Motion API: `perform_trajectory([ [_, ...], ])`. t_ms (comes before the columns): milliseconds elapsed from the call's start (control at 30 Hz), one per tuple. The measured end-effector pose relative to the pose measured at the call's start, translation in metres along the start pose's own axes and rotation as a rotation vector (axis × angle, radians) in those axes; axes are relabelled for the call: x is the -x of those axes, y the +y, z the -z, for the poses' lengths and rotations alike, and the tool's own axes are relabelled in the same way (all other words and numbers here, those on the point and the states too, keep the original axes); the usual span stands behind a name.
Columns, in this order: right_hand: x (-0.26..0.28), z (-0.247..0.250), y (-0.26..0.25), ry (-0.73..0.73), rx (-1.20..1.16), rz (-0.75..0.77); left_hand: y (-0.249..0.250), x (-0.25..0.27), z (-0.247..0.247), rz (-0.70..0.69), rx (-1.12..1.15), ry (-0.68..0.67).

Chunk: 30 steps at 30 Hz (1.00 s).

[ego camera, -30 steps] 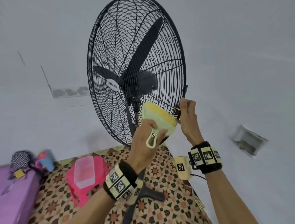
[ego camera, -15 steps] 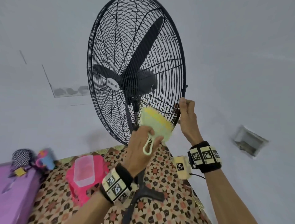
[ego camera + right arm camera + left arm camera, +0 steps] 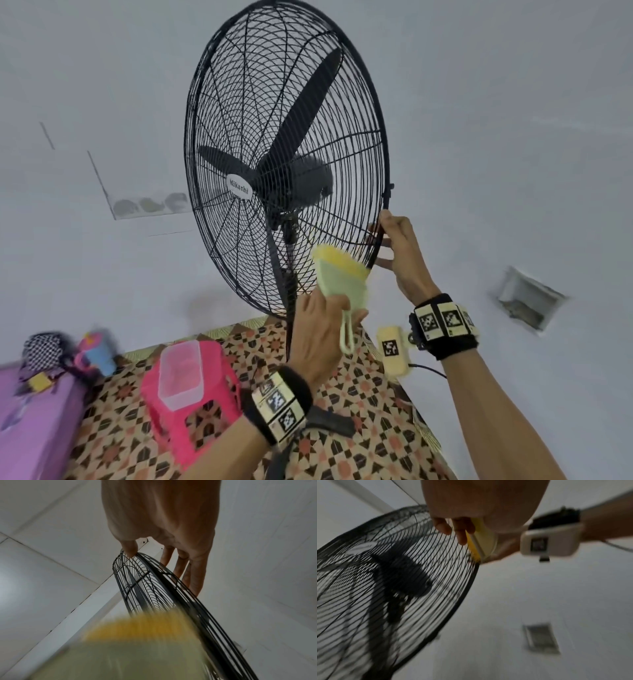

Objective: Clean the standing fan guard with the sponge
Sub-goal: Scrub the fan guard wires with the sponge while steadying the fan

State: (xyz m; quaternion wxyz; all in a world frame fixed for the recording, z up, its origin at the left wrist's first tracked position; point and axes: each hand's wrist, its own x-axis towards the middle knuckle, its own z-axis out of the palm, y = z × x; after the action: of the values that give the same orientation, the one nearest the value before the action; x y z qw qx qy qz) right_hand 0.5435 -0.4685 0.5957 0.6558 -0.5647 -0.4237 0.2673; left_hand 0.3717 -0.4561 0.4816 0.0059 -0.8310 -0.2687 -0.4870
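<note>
Two hands work at the fan guard [image 3: 274, 102]: the left hand [image 3: 318, 329], fingers curled round the sponge [image 3: 339, 274] handle, presses its yellow face against the lower wires; the right hand [image 3: 400, 250] pinches the guard's rim just beside it.

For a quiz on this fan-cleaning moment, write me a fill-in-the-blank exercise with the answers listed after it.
1. The left hand holds the ____ by its pale green handle.
2. The right hand grips the outer ____ of the fan guard.
3. The sponge's yellow face lies against the ____ part of the guard.
4. A clear tub rests on the ____ stool.

Missing words: sponge; rim; lower; pink
</note>
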Motion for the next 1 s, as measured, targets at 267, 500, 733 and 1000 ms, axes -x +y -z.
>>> perform_trajectory([
  [267,0.002,-0.008,-0.006,0.002,0.035,0.016,-0.013,0.037,-0.001,0.075,-0.040,-0.084],
  [500,0.006,-0.004,-0.005,0.014,0.010,-0.008,0.006,-0.006,0.001,-0.003,0.016,0.001],
  [733,0.001,-0.007,-0.001,0.002,0.020,0.026,-0.038,0.072,0.000,0.117,-0.030,-0.165],
  [1000,-0.001,-0.001,0.002,0.018,0.001,0.005,0.009,-0.020,0.004,-0.008,0.077,0.005],
])
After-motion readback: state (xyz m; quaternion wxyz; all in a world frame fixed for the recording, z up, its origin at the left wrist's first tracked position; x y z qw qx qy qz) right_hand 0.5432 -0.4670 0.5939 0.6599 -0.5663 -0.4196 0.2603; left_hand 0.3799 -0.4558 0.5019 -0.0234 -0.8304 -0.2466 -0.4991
